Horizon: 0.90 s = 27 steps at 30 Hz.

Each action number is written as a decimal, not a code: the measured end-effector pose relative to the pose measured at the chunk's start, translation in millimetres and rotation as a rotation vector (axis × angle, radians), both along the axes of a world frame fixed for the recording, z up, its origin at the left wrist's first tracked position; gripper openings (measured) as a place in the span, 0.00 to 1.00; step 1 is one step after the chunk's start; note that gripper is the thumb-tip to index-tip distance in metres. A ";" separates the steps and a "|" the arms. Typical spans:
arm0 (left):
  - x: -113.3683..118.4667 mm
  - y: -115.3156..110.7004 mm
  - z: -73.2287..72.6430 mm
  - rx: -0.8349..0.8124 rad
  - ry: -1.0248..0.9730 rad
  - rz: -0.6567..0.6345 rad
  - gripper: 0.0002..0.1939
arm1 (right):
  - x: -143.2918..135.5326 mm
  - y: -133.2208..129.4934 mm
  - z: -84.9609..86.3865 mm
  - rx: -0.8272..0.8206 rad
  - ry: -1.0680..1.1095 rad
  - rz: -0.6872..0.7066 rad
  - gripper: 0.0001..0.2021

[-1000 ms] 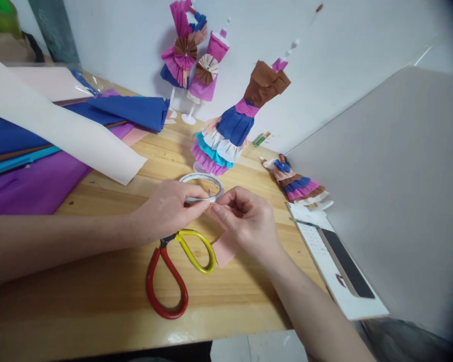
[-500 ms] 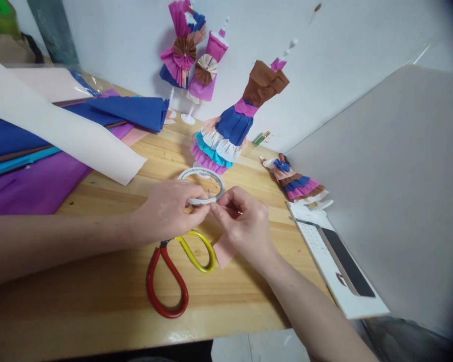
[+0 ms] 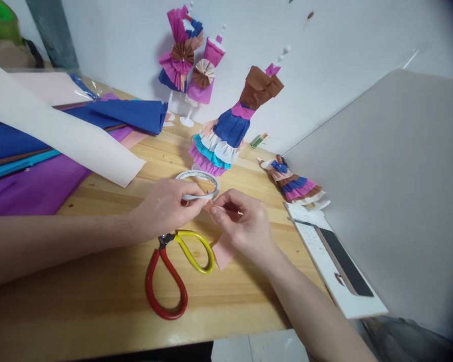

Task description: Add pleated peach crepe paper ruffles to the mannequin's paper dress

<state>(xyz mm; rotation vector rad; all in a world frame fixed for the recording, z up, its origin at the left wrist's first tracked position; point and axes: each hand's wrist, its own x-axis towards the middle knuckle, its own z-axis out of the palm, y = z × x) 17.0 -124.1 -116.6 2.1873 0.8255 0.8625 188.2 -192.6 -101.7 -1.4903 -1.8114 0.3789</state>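
Note:
My left hand (image 3: 169,205) is closed on a thin white roll of tape (image 3: 201,173), thumb and fingers pinching its near edge while the ring stands tilted above the table. Right beside it, my right hand (image 3: 245,221) pinches a peach paper strip (image 3: 208,205) at the fingertips. A wider peach paper piece (image 3: 223,250) shows below this hand; whether it joins the pinched strip is hidden. Just in front of my hands lie scissors (image 3: 166,281) with one red and one yellow handle loop, their blades covered by my left hand and forearm.
A paper-dressed mannequin (image 3: 232,125) stands behind the tape. Two smaller dressed figures (image 3: 183,58) are by the wall. Coloured paper sheets (image 3: 41,176) and a long white strip (image 3: 68,130) lie left. At right are a layered paper dress (image 3: 296,183) and a white board (image 3: 324,261).
My hands have drawn slightly apart, the left shifting left with the tape. More of the peach strip shows between the fingertips. The camera view has shifted slightly.

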 end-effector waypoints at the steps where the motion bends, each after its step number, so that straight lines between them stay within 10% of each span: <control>1: 0.0 -0.2 0.1 0.008 0.001 -0.002 0.12 | 0.0 -0.1 -1.0 -0.005 0.007 0.006 0.07; 27: 0.9 -1.7 -6.5 0.238 -0.016 -0.022 0.12 | 2.5 4.8 -3.3 -0.073 0.125 -0.095 0.10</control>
